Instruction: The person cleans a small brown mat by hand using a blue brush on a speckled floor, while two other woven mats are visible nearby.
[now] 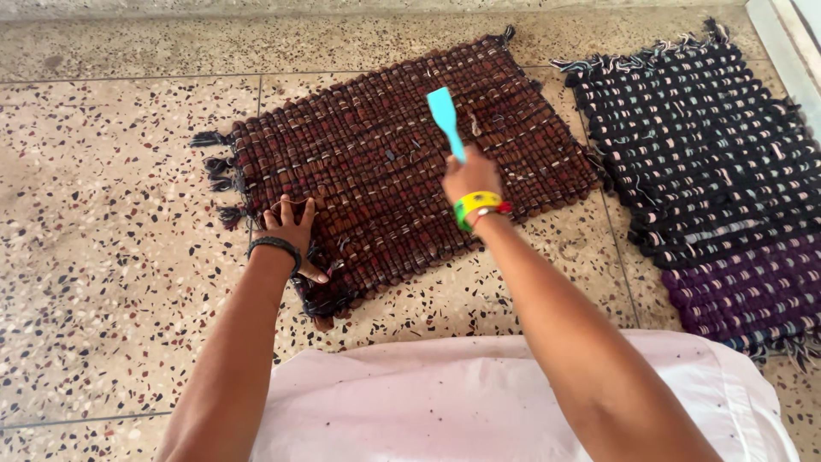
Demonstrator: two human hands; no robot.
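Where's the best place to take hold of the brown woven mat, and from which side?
Grip the brown woven mat at its fringed left edge, coming in from the left. It lies flat on the floor, so only the edges offer a lip, and the left hand already rests near that corner, while the right hand holds a blue tool.

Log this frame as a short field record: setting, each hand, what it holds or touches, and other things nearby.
setting: speckled terrazzo floor, seen from above
left hand: fingers pressed flat on the near-left edge of the brown woven mat
right hand: gripping a turquoise tool by its handle, the flat end up, over the brown mat
wrists: dark band on the left, yellow band on the right
nearby: dark striped woven mat to the right, apart from the brown one
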